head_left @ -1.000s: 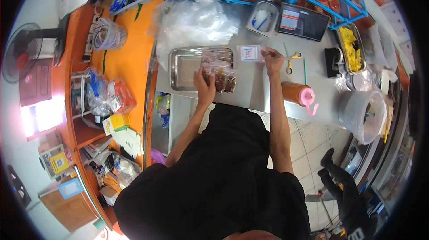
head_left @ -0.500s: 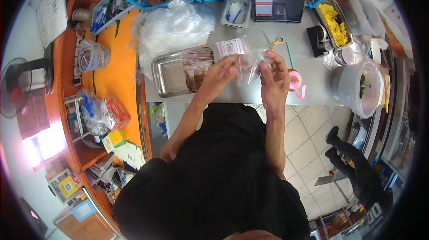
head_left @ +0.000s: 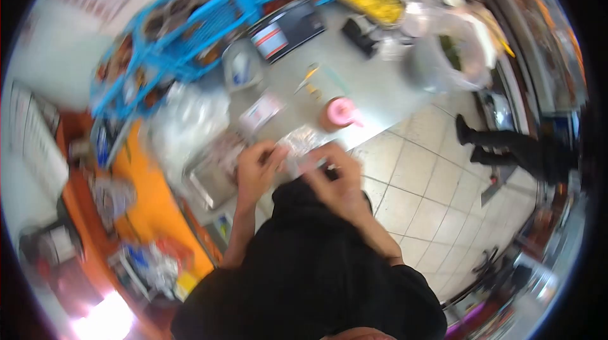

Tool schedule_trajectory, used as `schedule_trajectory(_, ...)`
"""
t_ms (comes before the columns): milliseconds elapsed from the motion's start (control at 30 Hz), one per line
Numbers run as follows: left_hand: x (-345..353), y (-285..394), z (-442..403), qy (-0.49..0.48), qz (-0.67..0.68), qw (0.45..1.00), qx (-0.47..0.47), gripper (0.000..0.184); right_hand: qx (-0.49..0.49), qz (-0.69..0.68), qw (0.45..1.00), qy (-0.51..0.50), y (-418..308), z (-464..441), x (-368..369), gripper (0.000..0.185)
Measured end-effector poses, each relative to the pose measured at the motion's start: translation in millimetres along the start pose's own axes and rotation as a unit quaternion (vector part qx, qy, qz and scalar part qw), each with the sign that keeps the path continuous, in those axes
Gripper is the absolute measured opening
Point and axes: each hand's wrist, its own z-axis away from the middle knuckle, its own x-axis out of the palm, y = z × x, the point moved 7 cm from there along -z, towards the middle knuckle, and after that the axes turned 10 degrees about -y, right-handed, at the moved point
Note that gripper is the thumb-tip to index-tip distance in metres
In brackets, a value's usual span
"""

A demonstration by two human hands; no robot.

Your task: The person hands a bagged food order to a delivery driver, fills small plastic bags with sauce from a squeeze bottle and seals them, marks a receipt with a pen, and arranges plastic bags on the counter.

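Seen from the head camera, 2 bare hands work close together at the near edge of a metal table (head_left: 379,100). The left hand (head_left: 255,167) and right hand (head_left: 340,181) are nearly closed, thumbs and fingertips apparently pinching a clear plastic bag (head_left: 300,140) between them; blur hides the exact grip. The film looks light, limp and slippery, likely best held by its 2 opposite edges, near the corners. A pink-lidded bottle (head_left: 342,112) stands just beyond it.
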Motion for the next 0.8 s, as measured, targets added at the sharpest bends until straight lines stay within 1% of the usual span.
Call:
schedule_trajectory(33,3,-2,0,0.001,-0.028,1.000,-0.005,0.021,-0.024,0.010,0.999,-0.026,-6,0,2,0.024)
schedule_trajectory(67,8,3,-1,0.004,-0.003,1.000,-0.001,0.021,-0.029,0.021,0.999,-0.028,-9,0,4,0.025)
schedule_trajectory(100,11,6,-2,0.011,0.021,1.000,-0.002,0.022,-0.009,0.005,1.000,-0.011,-4,4,8,0.025)
schedule_trajectory(133,19,8,-4,-0.018,0.019,1.000,0.016,0.022,-0.024,0.014,1.000,-0.007,-4,5,7,0.023)
schedule_trajectory(200,22,3,-8,-0.022,0.059,0.998,0.000,0.023,0.001,0.032,0.999,-0.001,1,10,7,0.017)
schedule_trajectory(233,25,10,-12,-0.037,0.054,0.998,0.009,0.023,-0.002,0.035,0.999,0.017,-1,11,3,0.017)
schedule_trajectory(300,32,27,-16,-0.062,-0.023,0.997,0.036,0.021,-0.004,0.028,0.999,0.023,-3,13,-1,0.010)
schedule_trajectory(333,32,29,-18,-0.071,-0.027,0.996,0.043,0.021,-0.008,0.031,0.999,0.035,-1,16,-2,0.010)
schedule_trajectory(400,33,23,-23,-0.109,-0.114,0.987,0.006,0.019,-0.010,0.003,0.999,0.047,9,20,-3,0.007)
schedule_trajectory(433,37,27,-24,-0.116,-0.118,0.986,0.013,0.019,-0.013,0.005,0.998,0.057,5,21,-7,0.007)
schedule_trajectory(500,52,32,-26,-0.158,-0.006,0.987,0.002,0.016,0.069,-0.049,0.995,0.047,10,22,-13,0.010)
schedule_trajectory(533,54,33,-27,-0.165,-0.009,0.986,0.008,0.016,0.065,-0.048,0.995,0.055,11,23,-16,0.010)
schedule_trajectory(633,61,31,-24,-0.232,0.057,0.971,0.001,0.008,0.063,-0.042,0.994,0.075,13,27,-22,0.011)
schedule_trajectory(667,60,29,-25,-0.235,0.055,0.970,0.005,0.008,0.070,-0.055,0.993,0.082,15,29,-23,0.011)
schedule_trajectory(733,60,23,-26,-0.239,0.093,0.967,-0.011,0.007,0.074,-0.068,0.991,0.091,18,31,-23,0.012)
schedule_trajectory(800,60,26,-25,-0.230,0.074,0.970,-0.020,0.009,0.081,-0.097,0.988,0.088,23,32,-20,0.008)
